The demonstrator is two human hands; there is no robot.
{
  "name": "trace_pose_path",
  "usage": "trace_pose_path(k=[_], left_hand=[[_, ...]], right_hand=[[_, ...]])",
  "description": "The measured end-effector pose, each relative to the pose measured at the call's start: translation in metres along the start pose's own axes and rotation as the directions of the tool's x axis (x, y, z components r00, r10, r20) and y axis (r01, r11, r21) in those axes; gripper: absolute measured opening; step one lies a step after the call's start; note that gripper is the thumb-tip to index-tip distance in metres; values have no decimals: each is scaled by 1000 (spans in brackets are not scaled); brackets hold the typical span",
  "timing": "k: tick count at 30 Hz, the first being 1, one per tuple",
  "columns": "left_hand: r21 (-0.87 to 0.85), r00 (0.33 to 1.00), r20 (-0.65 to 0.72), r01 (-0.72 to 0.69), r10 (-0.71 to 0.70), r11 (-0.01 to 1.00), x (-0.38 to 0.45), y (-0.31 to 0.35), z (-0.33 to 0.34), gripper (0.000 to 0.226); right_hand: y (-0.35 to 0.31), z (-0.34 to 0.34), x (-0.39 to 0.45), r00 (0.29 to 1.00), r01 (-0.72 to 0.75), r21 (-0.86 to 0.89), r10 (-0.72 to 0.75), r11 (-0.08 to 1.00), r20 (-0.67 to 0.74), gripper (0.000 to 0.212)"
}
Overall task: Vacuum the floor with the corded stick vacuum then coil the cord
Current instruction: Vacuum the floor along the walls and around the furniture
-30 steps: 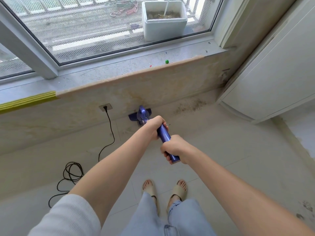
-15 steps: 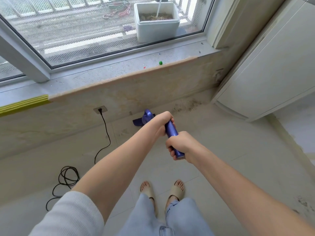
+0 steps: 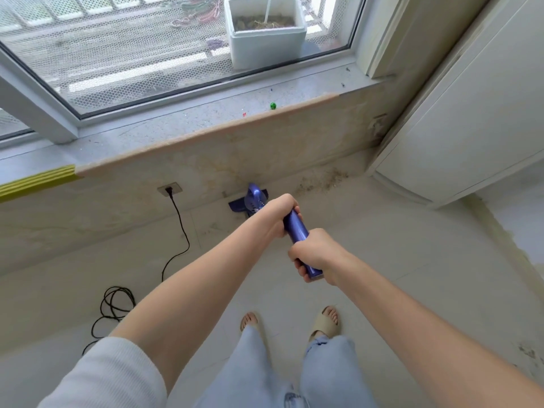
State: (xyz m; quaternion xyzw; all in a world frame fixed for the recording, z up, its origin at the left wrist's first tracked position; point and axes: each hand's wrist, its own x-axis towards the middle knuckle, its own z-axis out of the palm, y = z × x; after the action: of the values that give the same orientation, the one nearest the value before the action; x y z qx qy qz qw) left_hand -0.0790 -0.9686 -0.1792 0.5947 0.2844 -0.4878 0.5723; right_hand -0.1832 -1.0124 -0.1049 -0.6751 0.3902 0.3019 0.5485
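Observation:
A blue stick vacuum (image 3: 297, 228) stands on the pale tiled floor, its floor head (image 3: 250, 201) close to the base of the wall under the window. My left hand (image 3: 278, 214) grips the handle higher along the stick. My right hand (image 3: 315, 254) grips the handle's end nearer to me. Its black cord (image 3: 179, 228) runs from a wall socket (image 3: 169, 189) down to the floor. The cord ends in loose loops (image 3: 113, 304) at the left, partly hidden by my left arm.
A patch of brown dirt (image 3: 322, 179) lies along the wall base right of the vacuum head. A white cabinet (image 3: 459, 136) stands at the right. The stone window sill (image 3: 206, 125) juts out above the wall. My sandalled feet (image 3: 323, 320) are just behind the vacuum.
The vacuum head has slid to the right along the wall base, nearer the dirt patch. Both hands keep their grip on the handle.

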Motion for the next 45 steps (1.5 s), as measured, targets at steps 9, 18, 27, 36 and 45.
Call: trace_pose_path(k=[9,18,27,36,45], left_hand=[[-60,998,-61,-16,12,998,2,5,28,26],[-123,995,-97,-6,-6,992,14,16,35,18],[-135,996,-93,-3,-10,991,18,15,33,19],[-121,996,-85,27,-38,992,8,8,31,26],[-147,998,-43,30,-37,989,0,9,20,23]], right_hand=[[7,-27,20,997,-7,51,3,999,71,18],[-3,-53,32,981,39,-17,-35,999,193,13],[-2,-53,32,975,32,-13,-28,999,223,16],[2,-46,23,977,-9,-35,17,999,213,14],[-3,-37,14,981,-1,-21,5,1000,193,15]])
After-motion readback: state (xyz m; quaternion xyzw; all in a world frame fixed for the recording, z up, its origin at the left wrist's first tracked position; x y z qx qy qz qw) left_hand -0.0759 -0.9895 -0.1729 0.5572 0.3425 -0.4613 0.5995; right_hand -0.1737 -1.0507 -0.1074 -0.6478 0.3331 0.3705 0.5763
